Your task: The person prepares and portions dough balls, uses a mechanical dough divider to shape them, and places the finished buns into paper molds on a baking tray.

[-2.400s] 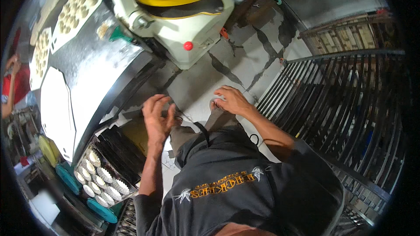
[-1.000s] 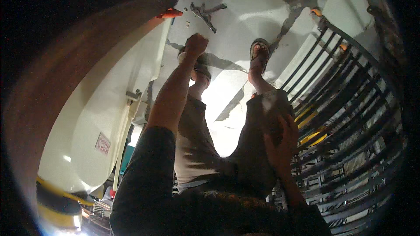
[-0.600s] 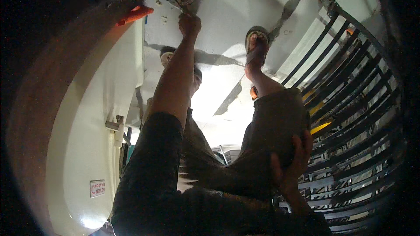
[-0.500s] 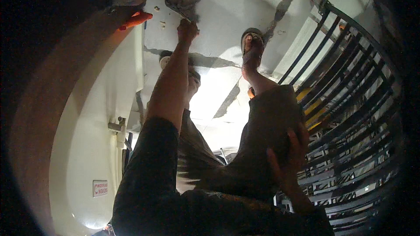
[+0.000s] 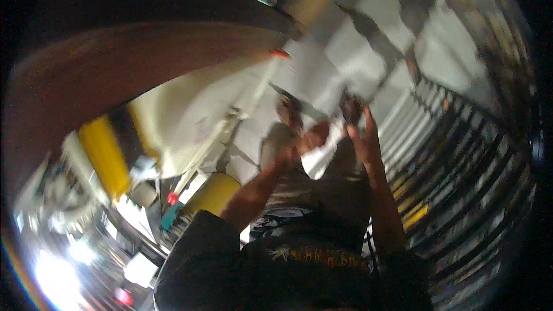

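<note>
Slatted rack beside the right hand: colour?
Dark, near black: the slatted rack shows best in the head view, though blurred.

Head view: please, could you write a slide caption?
Both hands, blurred, between a cream machine and a dark slatted rack.

Blur smears the left hand (image 5: 313,137) and right hand (image 5: 366,145), hiding whether either holds anything.

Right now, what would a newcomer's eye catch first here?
Probably the bright yellow band on the pale machine at left, with a white glare at lower left. Then the dark barred rack curving down the right side, and the blurred left hand and right hand near the middle.
</note>
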Demonstrator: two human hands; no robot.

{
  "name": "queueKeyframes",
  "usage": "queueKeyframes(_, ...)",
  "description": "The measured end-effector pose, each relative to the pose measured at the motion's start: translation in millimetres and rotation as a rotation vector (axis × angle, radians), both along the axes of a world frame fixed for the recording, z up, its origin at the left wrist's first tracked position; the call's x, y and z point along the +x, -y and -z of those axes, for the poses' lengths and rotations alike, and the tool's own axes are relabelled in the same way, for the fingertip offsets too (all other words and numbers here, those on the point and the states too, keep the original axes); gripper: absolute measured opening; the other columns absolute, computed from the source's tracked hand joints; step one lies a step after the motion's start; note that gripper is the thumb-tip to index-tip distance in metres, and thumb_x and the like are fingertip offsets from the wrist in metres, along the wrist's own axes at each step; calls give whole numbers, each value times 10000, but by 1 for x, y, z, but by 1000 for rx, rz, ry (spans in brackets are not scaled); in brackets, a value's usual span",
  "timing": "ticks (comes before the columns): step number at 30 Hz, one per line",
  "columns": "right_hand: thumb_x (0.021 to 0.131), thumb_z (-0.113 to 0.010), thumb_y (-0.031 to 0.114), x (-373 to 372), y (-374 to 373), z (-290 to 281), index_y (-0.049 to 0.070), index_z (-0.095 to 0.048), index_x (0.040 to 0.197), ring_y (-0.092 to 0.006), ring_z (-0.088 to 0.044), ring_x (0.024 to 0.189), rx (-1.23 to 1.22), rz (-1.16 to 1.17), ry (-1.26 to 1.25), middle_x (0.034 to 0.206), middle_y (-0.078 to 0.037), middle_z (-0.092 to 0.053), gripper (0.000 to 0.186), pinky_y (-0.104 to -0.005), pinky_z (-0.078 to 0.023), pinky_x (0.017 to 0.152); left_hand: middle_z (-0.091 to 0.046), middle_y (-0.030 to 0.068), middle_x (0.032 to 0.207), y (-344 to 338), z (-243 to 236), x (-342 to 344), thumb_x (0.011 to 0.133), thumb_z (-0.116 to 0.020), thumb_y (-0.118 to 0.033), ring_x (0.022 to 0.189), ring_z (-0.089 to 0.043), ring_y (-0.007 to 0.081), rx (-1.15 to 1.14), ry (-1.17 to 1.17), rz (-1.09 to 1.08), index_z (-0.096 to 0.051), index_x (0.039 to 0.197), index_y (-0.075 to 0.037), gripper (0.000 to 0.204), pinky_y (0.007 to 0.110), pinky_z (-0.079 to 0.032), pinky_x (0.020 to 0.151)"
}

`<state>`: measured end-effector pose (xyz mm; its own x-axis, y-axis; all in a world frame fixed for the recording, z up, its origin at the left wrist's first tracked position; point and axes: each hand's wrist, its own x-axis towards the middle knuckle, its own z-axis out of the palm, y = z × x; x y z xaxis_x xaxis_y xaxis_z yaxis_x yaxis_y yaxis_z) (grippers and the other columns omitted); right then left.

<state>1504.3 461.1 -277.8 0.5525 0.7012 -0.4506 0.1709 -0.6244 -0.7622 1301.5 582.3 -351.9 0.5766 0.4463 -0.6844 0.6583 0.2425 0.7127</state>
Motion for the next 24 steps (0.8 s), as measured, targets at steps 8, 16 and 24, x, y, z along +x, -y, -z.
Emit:
queueKeyframes(8,1015,-580,379,-61,-56,-116,101,-197,1610,-260,-577,1145,293,82,-805,1309,-143,-552,760,-397,-493,987,-696,105,1006,27,-189,0,1017,-493,-284,849,-652,215,429,103,172,-576,1239,-7,364,377,-519,751)
queueKeyframes(16,903,-542,79,-138,-85,-315,142,-167,1615,-238,-641,1015,315,-42,-1210,1097,-115,-587,808,-376,-566,846,-659,144,992,-47,-446,-108,973,-632,-276,879,-667,314,458,374,542,-547,1171,-57,307,424,-529,751)
queueKeyframes(24,771,-620,16,-251,-213,-498,84,-329,1554,-392,-582,1127,381,-935,367,1252,-228,-547,839,-533,-470,988,-607,99,1100,-154,-549,-276,882,-802,-356,996,-606,172,671,776,-466,-476,1288,2,631,367,-507,853)
